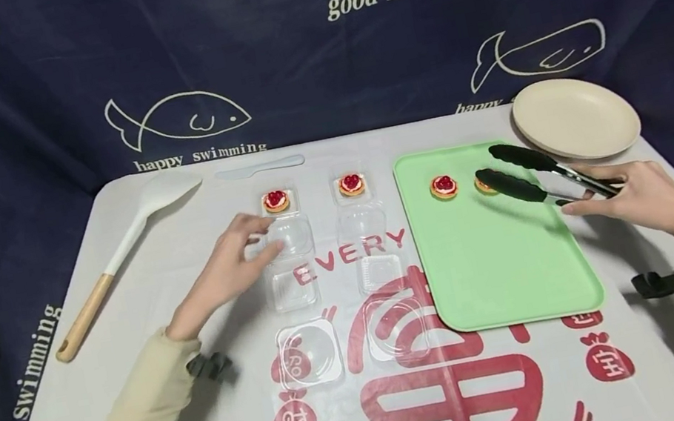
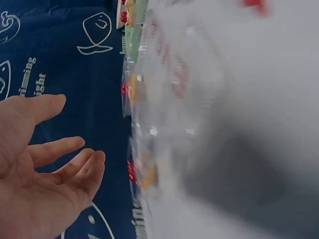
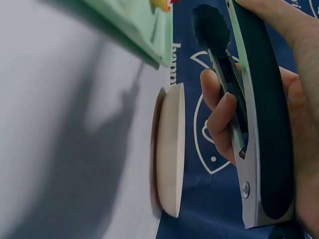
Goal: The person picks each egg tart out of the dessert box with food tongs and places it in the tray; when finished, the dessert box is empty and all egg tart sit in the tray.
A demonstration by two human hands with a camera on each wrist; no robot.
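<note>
My right hand [image 1: 649, 197] grips black-tipped metal tongs [image 1: 518, 184], their arms spread apart over the green tray [image 1: 503, 271]. On that tray sit two small berry tarts; one tart [image 1: 443, 186] is in full view, while the other tart [image 1: 483, 183] is partly hidden behind a tong tip. My left hand [image 1: 230, 259] holds nothing and hovers with parted fingers beside a clear plastic box [image 1: 289, 238]. Behind it, a tart [image 1: 276, 201] and another tart [image 1: 351, 184] each sit in a clear box. In the left wrist view, the fingers are loosely bent.
More clear boxes stand in two columns, among them a front-left box [image 1: 309, 353] and a front-right box [image 1: 396, 330]. A white spatula with a wooden handle [image 1: 85, 319] lies at left, a pale knife [image 1: 260, 168] at the back. A cream plate [image 1: 576, 117] stands back right.
</note>
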